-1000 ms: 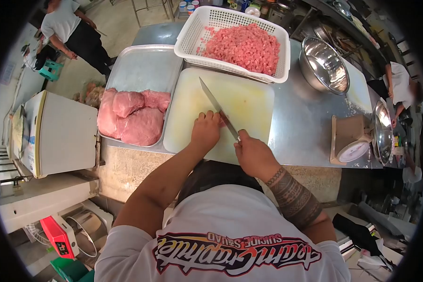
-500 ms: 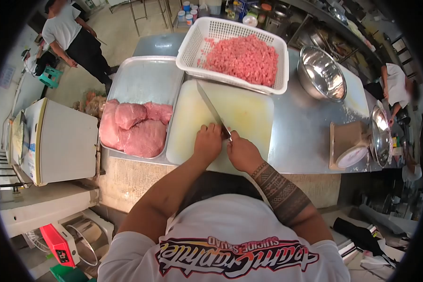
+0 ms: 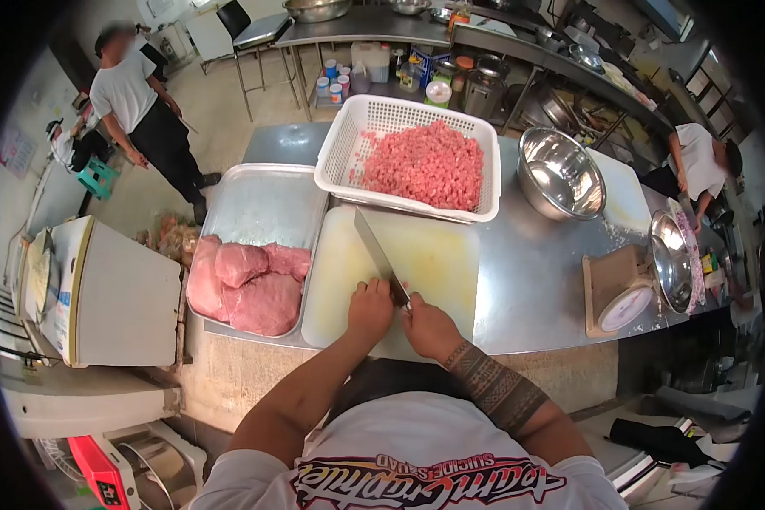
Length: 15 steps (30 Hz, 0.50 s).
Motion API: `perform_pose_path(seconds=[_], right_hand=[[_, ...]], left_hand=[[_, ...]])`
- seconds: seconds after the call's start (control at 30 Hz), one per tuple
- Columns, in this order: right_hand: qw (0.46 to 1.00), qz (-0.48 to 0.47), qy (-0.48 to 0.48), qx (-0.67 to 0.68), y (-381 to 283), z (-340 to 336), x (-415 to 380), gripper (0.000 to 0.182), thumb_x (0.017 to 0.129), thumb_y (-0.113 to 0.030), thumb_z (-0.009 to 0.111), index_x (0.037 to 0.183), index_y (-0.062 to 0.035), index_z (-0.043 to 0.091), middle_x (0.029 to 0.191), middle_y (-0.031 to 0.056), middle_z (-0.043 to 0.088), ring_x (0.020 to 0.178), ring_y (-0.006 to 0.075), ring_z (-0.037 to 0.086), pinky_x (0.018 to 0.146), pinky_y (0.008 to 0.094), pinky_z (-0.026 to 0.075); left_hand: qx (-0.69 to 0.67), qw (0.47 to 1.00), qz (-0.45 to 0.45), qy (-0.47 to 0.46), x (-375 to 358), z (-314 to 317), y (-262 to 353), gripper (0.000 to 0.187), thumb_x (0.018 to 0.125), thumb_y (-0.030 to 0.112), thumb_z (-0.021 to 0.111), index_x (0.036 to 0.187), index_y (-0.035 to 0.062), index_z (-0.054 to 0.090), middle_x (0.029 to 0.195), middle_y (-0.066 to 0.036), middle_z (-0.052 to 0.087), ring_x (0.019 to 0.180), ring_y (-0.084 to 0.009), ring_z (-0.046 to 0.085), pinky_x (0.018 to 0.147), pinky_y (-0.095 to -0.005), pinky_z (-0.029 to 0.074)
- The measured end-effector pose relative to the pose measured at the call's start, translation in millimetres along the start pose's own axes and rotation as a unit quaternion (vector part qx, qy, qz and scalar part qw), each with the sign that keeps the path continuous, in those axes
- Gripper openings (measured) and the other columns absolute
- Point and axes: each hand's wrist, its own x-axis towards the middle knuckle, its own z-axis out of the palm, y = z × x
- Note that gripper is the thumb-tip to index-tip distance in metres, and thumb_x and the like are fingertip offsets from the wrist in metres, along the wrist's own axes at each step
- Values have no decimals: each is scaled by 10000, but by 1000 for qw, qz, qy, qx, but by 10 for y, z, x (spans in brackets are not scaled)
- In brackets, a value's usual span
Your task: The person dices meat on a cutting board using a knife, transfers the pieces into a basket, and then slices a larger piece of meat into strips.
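A long knife (image 3: 374,246) lies across the white cutting board (image 3: 450,255), its blade pointing away from me. My right hand (image 3: 429,325) is closed around the handle end. Beside it, my left hand (image 3: 371,311) has its fingers curled against the knife near the base of the blade; whether it grips anything is hidden. Left of the board, a metal tray (image 3: 263,200) holds large pieces of raw meat (image 3: 259,293). Beyond the board, a white perforated basket (image 3: 342,127) contains small chopped pink meat (image 3: 425,166).
A steel bowl (image 3: 561,174), a scale (image 3: 616,293) and another bowl (image 3: 671,262) stand to the right on the metal table (image 3: 527,289). One person (image 3: 136,102) stands at the upper left, another (image 3: 701,161) at the right. A white freezer (image 3: 127,297) is at the left.
The view has tilted upward, so the table and my hands appear lower and more of the back counter shows. Both hands remain at the knife.
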Motion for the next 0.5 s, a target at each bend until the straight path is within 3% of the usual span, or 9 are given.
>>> perform_pose_path(seconds=[0.2, 0.5], right_hand=[[999, 40, -3, -18, 207, -140, -341, 262, 1033, -221, 556, 1139, 16, 525, 856, 290, 714, 845, 491, 716, 783, 603, 560], [999, -2, -54, -2, -157, -465, -733, 271, 1052, -219, 542, 1155, 30, 521, 835, 282, 712, 825, 479, 716, 773, 586, 564]], left_hand=[[-70, 997, 45, -1, -48, -203, -87, 182, 929, 115, 635, 1094, 40, 615, 1065, -160, 634, 998, -400, 596, 897, -503, 501], [-21, 999, 46, 3, -74, -119, -64, 212, 880, 95, 648, 1080, 34, 609, 1044, -148, 619, 986, -374, 602, 859, -492, 521]])
